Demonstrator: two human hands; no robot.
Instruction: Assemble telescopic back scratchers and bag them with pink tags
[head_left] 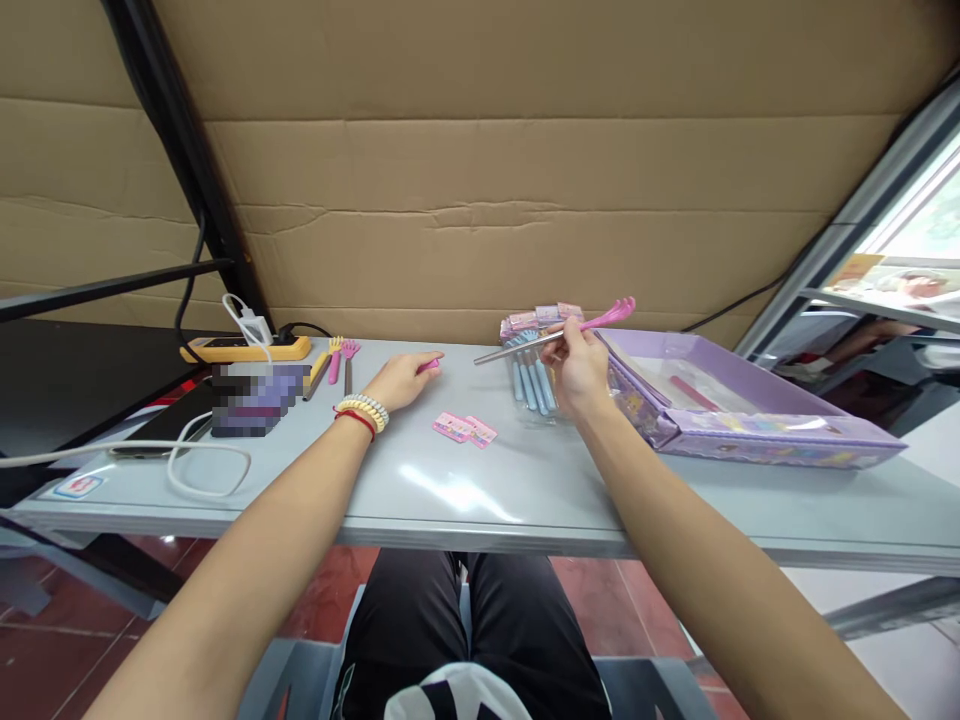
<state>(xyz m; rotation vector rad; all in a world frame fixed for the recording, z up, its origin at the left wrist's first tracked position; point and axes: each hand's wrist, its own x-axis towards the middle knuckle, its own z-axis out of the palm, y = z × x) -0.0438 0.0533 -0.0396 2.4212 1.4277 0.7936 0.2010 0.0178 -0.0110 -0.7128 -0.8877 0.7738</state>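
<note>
A back scratcher with a pink hand-shaped head (613, 313) and a metal rod (499, 354) is held in my right hand (579, 365), tilted with its head up to the right. My left hand (403, 382) is closed on a small pink piece (430, 366), mostly hidden by the fingers, just above the table. Between my hands lie two overlapping pink cards (464, 429). Several blue back scratchers (534, 385) lie in clear packaging beside my right hand, with printed cards (541, 319) at their far end.
An open purple box (780, 440) stands right of my right hand. Pink and yellow scratchers (335, 362) lie on the grey table (480, 500) at the left. A yellow power strip (247, 348), a phone (165, 425) and a white cable (210, 445) occupy the left end. Cardboard (480, 170) walls the back.
</note>
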